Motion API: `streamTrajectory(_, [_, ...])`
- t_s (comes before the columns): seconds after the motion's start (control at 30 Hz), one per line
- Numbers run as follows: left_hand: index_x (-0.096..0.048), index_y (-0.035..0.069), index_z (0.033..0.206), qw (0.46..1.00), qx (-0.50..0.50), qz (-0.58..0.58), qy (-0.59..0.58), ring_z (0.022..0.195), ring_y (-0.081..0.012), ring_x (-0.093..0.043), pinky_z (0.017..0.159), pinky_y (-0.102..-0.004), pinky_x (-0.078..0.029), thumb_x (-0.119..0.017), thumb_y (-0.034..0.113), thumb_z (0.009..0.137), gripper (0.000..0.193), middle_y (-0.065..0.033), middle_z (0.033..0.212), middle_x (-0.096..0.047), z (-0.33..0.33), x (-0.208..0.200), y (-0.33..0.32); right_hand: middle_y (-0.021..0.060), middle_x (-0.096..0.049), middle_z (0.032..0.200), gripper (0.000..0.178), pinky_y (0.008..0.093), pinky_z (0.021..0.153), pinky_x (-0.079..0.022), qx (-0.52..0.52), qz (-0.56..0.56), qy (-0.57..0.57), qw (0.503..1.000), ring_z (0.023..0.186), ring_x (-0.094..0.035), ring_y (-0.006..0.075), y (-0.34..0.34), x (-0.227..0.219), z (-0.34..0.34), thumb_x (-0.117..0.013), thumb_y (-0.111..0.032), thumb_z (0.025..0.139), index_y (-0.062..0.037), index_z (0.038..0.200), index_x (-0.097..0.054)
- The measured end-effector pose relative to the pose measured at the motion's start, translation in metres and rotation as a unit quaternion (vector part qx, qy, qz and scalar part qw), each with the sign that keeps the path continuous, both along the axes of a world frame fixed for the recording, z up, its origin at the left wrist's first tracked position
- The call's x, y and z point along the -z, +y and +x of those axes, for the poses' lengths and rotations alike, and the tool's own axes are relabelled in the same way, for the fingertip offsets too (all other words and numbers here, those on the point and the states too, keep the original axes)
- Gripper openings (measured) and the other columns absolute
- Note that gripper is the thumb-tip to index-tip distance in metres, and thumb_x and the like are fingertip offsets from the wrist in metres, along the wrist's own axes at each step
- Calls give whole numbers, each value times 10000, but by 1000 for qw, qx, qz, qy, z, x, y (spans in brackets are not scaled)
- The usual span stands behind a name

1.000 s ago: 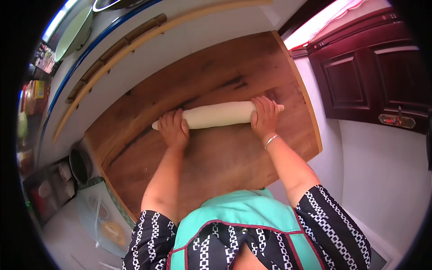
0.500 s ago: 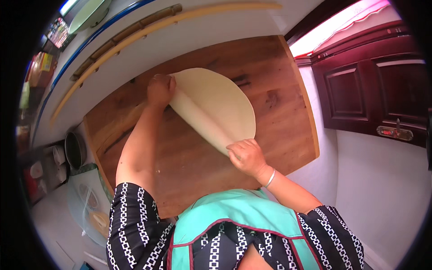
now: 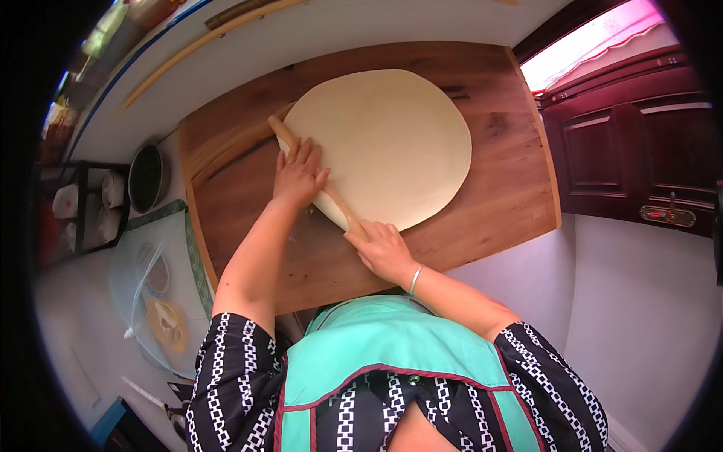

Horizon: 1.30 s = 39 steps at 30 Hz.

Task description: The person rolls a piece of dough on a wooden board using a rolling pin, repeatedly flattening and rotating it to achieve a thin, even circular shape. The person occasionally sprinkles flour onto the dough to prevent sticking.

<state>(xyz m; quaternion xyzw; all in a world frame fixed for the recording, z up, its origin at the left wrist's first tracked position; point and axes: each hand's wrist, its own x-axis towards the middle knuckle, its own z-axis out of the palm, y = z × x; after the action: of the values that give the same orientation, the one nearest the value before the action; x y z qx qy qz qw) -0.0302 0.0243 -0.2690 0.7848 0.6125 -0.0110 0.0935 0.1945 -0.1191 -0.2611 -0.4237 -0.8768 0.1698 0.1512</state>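
A large, pale, round sheet of dough (image 3: 388,143) lies spread out on a wooden board (image 3: 504,196). Along its lower left edge runs a long wooden rolling pin (image 3: 337,197), slanting from upper left to lower right. My left hand (image 3: 300,177) rests over the pin's middle, palm down, with its fingers stretched out and apart toward the dough. At the pin's near end, my right hand (image 3: 384,250) is closed on the wood, beside the dough's lower edge. Part of the pin is hidden beneath my left hand.
A dark red door (image 3: 625,151) with a metal handle stands at the right. Left of the board are a dark bowl (image 3: 148,178), a black rack (image 3: 83,211) and a bluish mesh food cover (image 3: 135,279). A long wooden stick (image 3: 181,54) lies along the far left.
The dough was rolled up around the pin along its lower left side; now it lies flat as a full round. My left hand has moved from the pin's far end toward its middle.
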Motion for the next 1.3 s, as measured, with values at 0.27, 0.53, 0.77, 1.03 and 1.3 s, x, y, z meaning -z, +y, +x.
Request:
streamTrajectory(0.27, [-519, 69, 1280, 973, -128, 134, -137, 1281, -330, -436, 1071, -443, -336, -587, 229, 882, 435, -127, 1359, -504, -78, 16, -80, 126, -531, 1007, 654, 384, 752, -463, 53, -74, -4, 996, 872, -550, 288, -11, 12, -35, -618, -60, 767, -74, 1386, -406])
streamTrajectory(0.53, [-517, 22, 1205, 522, -544, -144, -642, 860, -177, -602, 738, -302, -518, -627, 146, 875, 369, -86, 997, -612, 25, -1, -146, 135, -611, 1070, 501, 407, 813, -516, 64, 35, 15, 997, 987, -597, 305, 110, -5, 102, -526, 0, 784, -112, 1272, -539])
streamTrajectory(0.77, [-386, 20, 1337, 330, -453, -423, -712, 1198, -309, -523, 976, -425, -455, -556, 369, 964, 539, -190, 1357, -460, 165, 4, -131, 45, -623, 1104, 511, 372, 857, -493, -97, 66, -23, 993, 970, -597, 270, 222, 0, 153, -560, -48, 794, -185, 1285, -537])
streamTrajectory(1.03, [-566, 35, 1127, 499, -346, -129, -784, 926, -218, -640, 817, -344, -504, -427, 322, 998, 343, -116, 1006, -659, 143, -32, 25, 51, -659, 1084, 287, 348, 896, -468, 19, -384, 184, 905, 995, -604, 286, 263, 4, 179, -538, -167, 884, -129, 1133, -673])
streamTrajectory(1.3, [-539, 35, 1276, 977, -41, 130, -164, 1259, -365, -455, 1022, -460, -399, -587, 175, 855, 446, -161, 1325, -532, 105, 36, 81, 141, -650, 1058, 209, 412, 882, -482, 105, -65, 191, 974, 1025, -601, 326, 239, -5, 144, -535, -121, 877, -48, 1022, -666])
